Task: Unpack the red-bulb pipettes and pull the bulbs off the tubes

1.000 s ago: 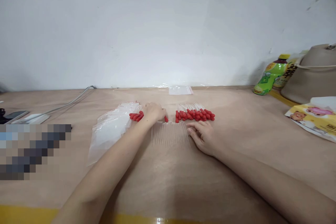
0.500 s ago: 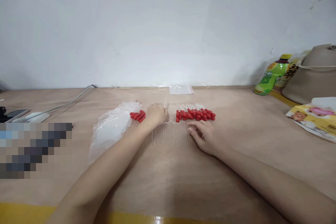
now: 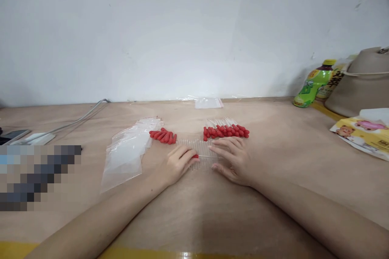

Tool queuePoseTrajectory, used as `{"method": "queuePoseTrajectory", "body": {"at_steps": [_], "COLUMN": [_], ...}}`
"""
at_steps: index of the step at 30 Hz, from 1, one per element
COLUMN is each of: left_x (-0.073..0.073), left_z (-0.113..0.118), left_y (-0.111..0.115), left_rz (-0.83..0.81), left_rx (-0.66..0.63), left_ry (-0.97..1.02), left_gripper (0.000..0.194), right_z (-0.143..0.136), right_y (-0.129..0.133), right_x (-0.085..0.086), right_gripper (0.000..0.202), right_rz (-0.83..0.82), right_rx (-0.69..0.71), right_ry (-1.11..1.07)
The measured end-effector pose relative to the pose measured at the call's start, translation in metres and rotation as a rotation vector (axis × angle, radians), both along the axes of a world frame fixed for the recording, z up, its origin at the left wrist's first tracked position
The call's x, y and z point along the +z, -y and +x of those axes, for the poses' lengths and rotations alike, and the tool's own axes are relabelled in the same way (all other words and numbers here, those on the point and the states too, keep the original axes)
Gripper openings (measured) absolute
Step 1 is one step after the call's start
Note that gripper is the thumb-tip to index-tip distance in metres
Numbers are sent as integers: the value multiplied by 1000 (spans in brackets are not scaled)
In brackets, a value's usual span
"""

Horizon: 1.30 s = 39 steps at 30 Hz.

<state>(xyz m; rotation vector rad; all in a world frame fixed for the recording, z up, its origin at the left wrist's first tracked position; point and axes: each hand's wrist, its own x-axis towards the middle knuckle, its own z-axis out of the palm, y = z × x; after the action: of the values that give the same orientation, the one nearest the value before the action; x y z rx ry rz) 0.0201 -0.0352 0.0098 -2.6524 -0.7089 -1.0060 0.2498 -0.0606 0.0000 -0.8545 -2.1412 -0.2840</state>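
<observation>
Between my hands lies a row of thin clear tubes (image 3: 199, 147) on the brown table. My left hand (image 3: 180, 164) is closed on a red-bulbed dropper (image 3: 196, 156), whose clear stem points right across the row. At the row's right side, my right hand (image 3: 232, 158) has its fingers apart, near the stem's tip; whether it touches the tip is unclear. Behind my left hand is a small pile of red bulbs (image 3: 164, 135). A larger group of red-bulbed droppers (image 3: 226, 131), with pale stems pointing at the wall, lies behind my right hand.
Clear plastic bags (image 3: 127, 153) overlap at the left, and another bag (image 3: 208, 103) lies by the wall. A grey cable (image 3: 75, 121) and a phone (image 3: 15, 135) are far left. At the right are a green bottle (image 3: 314, 85), a beige bag (image 3: 358, 89) and a yellow packet (image 3: 361, 133).
My left hand has come back from behind the row toward me, with a red-bulbed dropper in it. More red bulbs show in the left pile. My right hand's fingers have spread over the row's right end.
</observation>
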Motion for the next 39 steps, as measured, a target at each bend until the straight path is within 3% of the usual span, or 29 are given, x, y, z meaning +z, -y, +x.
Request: {"method": "queuePoseTrajectory", "body": {"at_steps": [8, 14, 20, 28, 39], "left_x": [7, 2, 0, 3, 4], "left_z": [9, 12, 14, 12, 9], "left_y": [8, 5, 7, 12, 12], "left_rz": [17, 96, 115, 10, -71], "left_rx": [-38, -82, -138, -139, -160], "left_ry": [-13, 27, 13, -46, -86], "left_gripper": [9, 16, 14, 10, 12], "right_z": [-5, -6, -7, -6, 0], "right_y": [-4, -2, -5, -1, 6], "right_x": [-3, 1, -8, -11, -8], "right_gripper": [14, 16, 11, 11, 18], "right_rz": [10, -61, -7, 9, 76], "right_rx": [43, 77, 152, 259, 218], "right_ry": [31, 60, 20, 32, 101]}}
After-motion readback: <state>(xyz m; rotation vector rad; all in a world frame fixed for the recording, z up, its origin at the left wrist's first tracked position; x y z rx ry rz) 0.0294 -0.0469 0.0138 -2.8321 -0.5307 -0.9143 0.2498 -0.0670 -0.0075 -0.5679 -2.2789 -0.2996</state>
